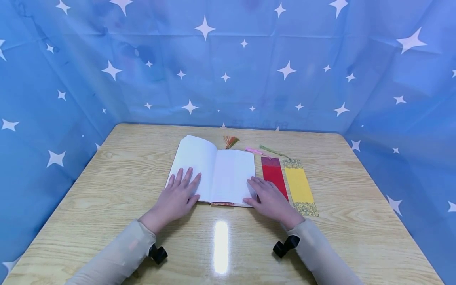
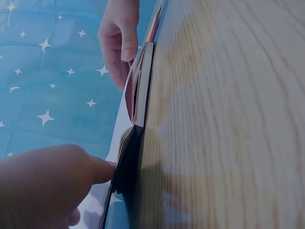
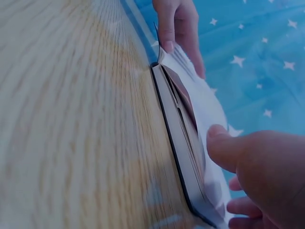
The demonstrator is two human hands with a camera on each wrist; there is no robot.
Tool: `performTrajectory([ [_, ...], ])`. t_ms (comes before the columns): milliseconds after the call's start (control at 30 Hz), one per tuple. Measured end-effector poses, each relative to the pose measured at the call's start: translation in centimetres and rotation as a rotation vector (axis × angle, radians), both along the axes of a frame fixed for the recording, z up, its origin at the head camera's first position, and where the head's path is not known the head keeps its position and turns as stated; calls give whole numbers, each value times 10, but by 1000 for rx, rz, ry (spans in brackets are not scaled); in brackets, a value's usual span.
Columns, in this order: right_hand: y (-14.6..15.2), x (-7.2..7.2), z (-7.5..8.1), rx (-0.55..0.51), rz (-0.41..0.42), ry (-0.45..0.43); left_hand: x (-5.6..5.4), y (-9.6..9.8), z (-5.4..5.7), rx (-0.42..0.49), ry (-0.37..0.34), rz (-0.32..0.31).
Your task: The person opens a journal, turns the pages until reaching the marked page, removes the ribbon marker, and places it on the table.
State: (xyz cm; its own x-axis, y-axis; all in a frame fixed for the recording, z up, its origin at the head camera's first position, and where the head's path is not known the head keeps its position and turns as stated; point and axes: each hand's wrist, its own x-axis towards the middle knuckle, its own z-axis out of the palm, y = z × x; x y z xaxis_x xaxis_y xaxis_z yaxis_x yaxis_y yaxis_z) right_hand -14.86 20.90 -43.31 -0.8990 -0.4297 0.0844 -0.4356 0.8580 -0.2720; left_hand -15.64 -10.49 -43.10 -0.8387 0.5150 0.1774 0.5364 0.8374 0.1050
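An open book (image 1: 233,174) with blank white pages lies on the table. My left hand (image 1: 178,198) rests on the lower left page, fingers spread and straight. Over the right page's outer edge lies my right hand (image 1: 268,198), its fingers relaxed on the paper; in the right wrist view its thumb hovers by the page's edge. A reddish bookmark (image 1: 222,204) peeks out between the pages at the bottom edge, mostly hidden. Above the book's top edge shows an orange-brown tassel (image 1: 230,141). A red bookmark (image 1: 273,174) lies just right of the book, partly behind the right hand.
Beside the red bookmark is a yellow bookmark (image 1: 300,186) with patterned ends and a green tassel (image 1: 274,151). A pink tassel (image 1: 254,151) lies near the book's upper right corner. The wooden table (image 1: 107,190) is surrounded by a blue star-printed cloth (image 1: 228,91).
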Motion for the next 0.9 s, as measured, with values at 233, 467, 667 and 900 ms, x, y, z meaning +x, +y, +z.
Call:
performTrajectory([
  [233, 1, 0, 0, 19, 11, -25, 0, 0, -1, 11, -118, 12],
  [467, 2, 0, -2, 33, 23, -6, -1, -2, -4, 9, -178, 15],
  [667, 1, 1, -1, 32, 13, -29, -1, -3, -6, 34, -225, 16],
  [900, 0, 1, 0, 35, 13, -22, -3, -3, -9, 35, -247, 29],
])
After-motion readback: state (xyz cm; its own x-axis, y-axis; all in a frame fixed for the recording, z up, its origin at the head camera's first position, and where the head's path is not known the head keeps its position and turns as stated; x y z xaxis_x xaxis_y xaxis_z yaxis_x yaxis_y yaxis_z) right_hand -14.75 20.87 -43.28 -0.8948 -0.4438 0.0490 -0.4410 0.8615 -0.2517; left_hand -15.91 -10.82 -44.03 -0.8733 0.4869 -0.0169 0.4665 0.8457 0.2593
